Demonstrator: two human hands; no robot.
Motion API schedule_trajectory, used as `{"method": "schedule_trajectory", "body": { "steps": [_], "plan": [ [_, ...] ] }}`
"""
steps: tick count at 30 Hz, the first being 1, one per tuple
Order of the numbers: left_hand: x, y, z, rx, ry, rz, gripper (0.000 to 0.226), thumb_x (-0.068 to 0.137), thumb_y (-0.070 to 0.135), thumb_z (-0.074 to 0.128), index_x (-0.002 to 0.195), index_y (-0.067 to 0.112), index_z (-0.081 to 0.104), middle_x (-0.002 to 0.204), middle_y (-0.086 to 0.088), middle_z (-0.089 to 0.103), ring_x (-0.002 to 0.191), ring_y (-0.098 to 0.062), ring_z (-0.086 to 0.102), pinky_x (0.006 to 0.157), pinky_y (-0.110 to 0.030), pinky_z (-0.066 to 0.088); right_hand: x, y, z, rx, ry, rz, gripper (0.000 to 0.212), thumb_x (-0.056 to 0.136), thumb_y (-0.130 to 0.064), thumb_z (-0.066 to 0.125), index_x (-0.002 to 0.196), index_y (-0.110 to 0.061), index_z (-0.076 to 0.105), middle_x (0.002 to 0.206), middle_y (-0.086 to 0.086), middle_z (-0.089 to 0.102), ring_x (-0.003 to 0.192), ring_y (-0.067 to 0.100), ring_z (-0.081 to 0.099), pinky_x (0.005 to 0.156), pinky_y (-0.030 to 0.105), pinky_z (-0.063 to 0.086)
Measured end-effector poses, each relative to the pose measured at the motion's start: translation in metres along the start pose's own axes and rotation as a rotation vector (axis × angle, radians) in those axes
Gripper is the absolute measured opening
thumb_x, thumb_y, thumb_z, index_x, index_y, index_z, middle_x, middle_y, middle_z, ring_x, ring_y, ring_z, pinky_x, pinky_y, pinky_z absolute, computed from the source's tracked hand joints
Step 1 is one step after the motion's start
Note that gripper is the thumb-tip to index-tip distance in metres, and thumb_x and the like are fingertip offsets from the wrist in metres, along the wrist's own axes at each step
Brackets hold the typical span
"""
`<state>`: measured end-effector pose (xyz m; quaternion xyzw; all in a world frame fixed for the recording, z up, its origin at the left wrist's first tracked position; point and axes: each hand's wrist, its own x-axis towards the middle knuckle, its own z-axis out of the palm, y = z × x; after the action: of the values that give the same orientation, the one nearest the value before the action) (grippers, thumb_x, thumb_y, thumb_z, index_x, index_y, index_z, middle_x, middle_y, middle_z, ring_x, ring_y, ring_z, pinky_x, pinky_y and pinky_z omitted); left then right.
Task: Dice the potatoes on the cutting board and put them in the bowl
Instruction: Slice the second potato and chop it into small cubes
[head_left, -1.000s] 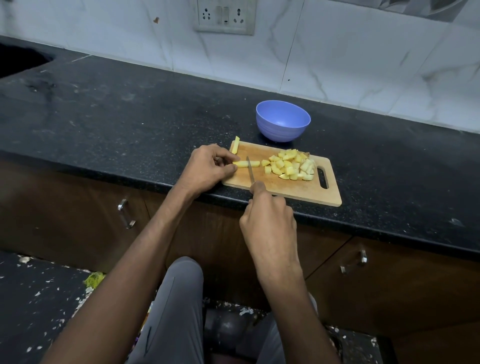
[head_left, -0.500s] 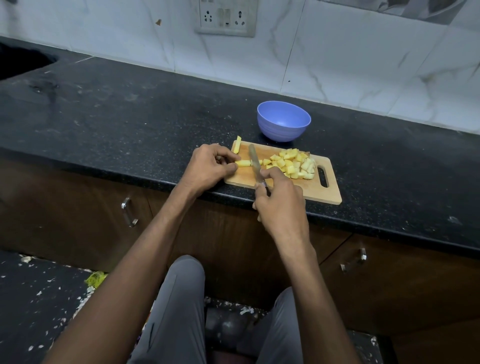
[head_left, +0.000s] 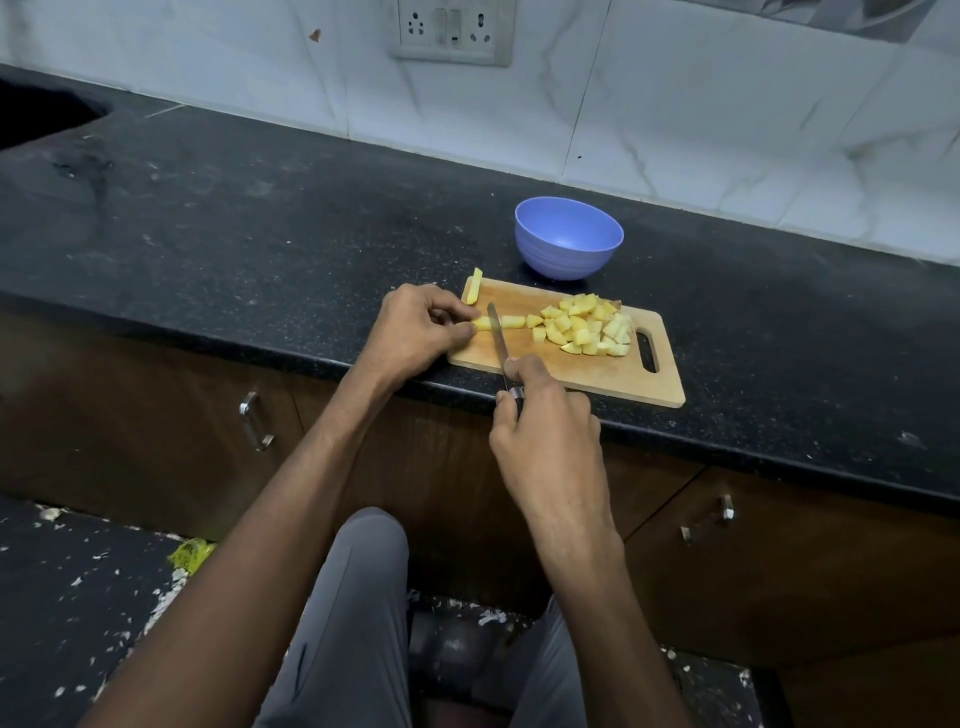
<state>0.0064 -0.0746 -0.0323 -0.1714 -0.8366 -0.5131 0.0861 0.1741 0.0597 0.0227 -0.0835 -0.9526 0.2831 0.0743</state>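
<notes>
A wooden cutting board (head_left: 597, 374) lies at the counter's front edge. On its right part sits a pile of diced potato (head_left: 587, 330). My left hand (head_left: 415, 332) pinches the left end of a yellow potato strip (head_left: 506, 322) at the board's left side. My right hand (head_left: 545, 431) grips the handle of a knife (head_left: 497, 340), whose blade lies across the strip just right of my left fingers. Another potato strip (head_left: 474, 286) rests on the board's far left corner. An empty blue bowl (head_left: 569, 236) stands just behind the board.
The black stone counter (head_left: 260, 234) stretches left toward a dark sink opening (head_left: 41, 117). A tiled wall with a socket plate (head_left: 452, 31) runs behind. Cabinet handles (head_left: 254, 421) sit below the counter edge. Peel scraps litter the floor (head_left: 78, 597).
The knife has shifted left along the strip, closer to my left fingers, and my right hand has drawn back toward the counter edge. My left hand has stayed on the strip.
</notes>
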Motion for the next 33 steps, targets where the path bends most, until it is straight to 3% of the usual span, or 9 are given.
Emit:
{"method": "schedule_trajectory", "body": {
  "steps": [5,10,17,21,24,26,29,33],
  "plan": [
    [0.001,0.000,0.000,-0.001,0.001,-0.006,0.018,0.082,0.014,0.082,0.100,0.021,0.082,0.096,0.007,0.073,0.085,-0.010,0.067,0.076,-0.024,0.054,0.001,-0.002,-0.001,0.009,-0.007,-0.004,0.032,0.109,-0.027,0.047,0.142,-0.027,0.050,0.103,0.001,0.051,0.112,0.026,0.057,0.080,0.035,0.043],
    [0.002,-0.001,0.000,-0.005,0.003,0.001,0.018,0.082,0.015,0.083,0.099,0.020,0.081,0.098,0.009,0.073,0.089,-0.008,0.068,0.082,-0.028,0.056,0.005,-0.002,0.002,-0.040,0.044,-0.030,0.033,0.109,-0.028,0.048,0.142,-0.027,0.049,0.113,0.006,0.064,0.109,0.025,0.062,0.078,0.035,0.042],
    [0.003,-0.003,0.001,0.001,0.008,0.018,0.018,0.082,0.014,0.083,0.099,0.020,0.082,0.097,0.009,0.072,0.087,-0.007,0.067,0.080,-0.025,0.053,0.005,-0.006,0.012,-0.170,0.093,-0.043,0.040,0.109,-0.019,0.047,0.148,-0.022,0.045,0.112,0.009,0.066,0.105,0.029,0.065,0.073,0.034,0.042],
    [0.001,-0.002,0.001,-0.015,0.009,0.018,0.019,0.082,0.011,0.082,0.097,0.022,0.082,0.091,0.008,0.072,0.076,-0.008,0.064,0.069,-0.020,0.050,0.015,-0.010,0.017,-0.191,0.071,-0.052,0.038,0.107,-0.016,0.050,0.145,-0.017,0.048,0.113,0.009,0.067,0.104,0.028,0.067,0.071,0.032,0.043],
    [-0.002,0.004,0.001,-0.020,0.002,0.011,0.021,0.082,0.007,0.079,0.098,0.020,0.081,0.081,0.010,0.069,0.064,0.002,0.055,0.063,-0.012,0.044,0.021,-0.001,0.013,-0.072,0.035,-0.062,0.030,0.106,-0.020,0.052,0.136,-0.022,0.054,0.109,0.008,0.067,0.101,0.028,0.066,0.074,0.037,0.052],
    [-0.003,0.007,0.002,0.004,-0.011,0.029,0.023,0.082,0.005,0.075,0.101,0.018,0.079,0.083,0.007,0.068,0.067,0.002,0.055,0.066,-0.013,0.045,0.024,0.013,0.007,0.120,-0.009,-0.045,0.020,0.106,-0.026,0.055,0.125,-0.031,0.057,0.097,0.005,0.070,0.080,0.020,0.070,0.062,0.037,0.058],
    [-0.005,0.013,0.002,0.138,-0.056,0.081,0.031,0.083,0.012,0.072,0.113,0.017,0.073,0.096,-0.001,0.063,0.075,-0.005,0.055,0.073,-0.017,0.045,0.031,0.036,-0.010,0.429,-0.034,-0.012,0.018,0.104,-0.027,0.060,0.121,-0.034,0.060,0.076,0.002,0.074,0.047,0.009,0.061,0.039,0.024,0.044],
    [-0.005,0.020,0.009,0.282,-0.093,0.097,0.047,0.087,0.024,0.075,0.130,0.011,0.064,0.107,-0.003,0.054,0.091,-0.010,0.053,0.082,-0.018,0.042,0.056,0.058,-0.039,0.636,0.179,-0.074,0.019,0.103,-0.022,0.062,0.119,-0.032,0.063,0.073,0.007,0.074,0.043,0.017,0.054,0.037,0.025,0.038]
  ]
}}
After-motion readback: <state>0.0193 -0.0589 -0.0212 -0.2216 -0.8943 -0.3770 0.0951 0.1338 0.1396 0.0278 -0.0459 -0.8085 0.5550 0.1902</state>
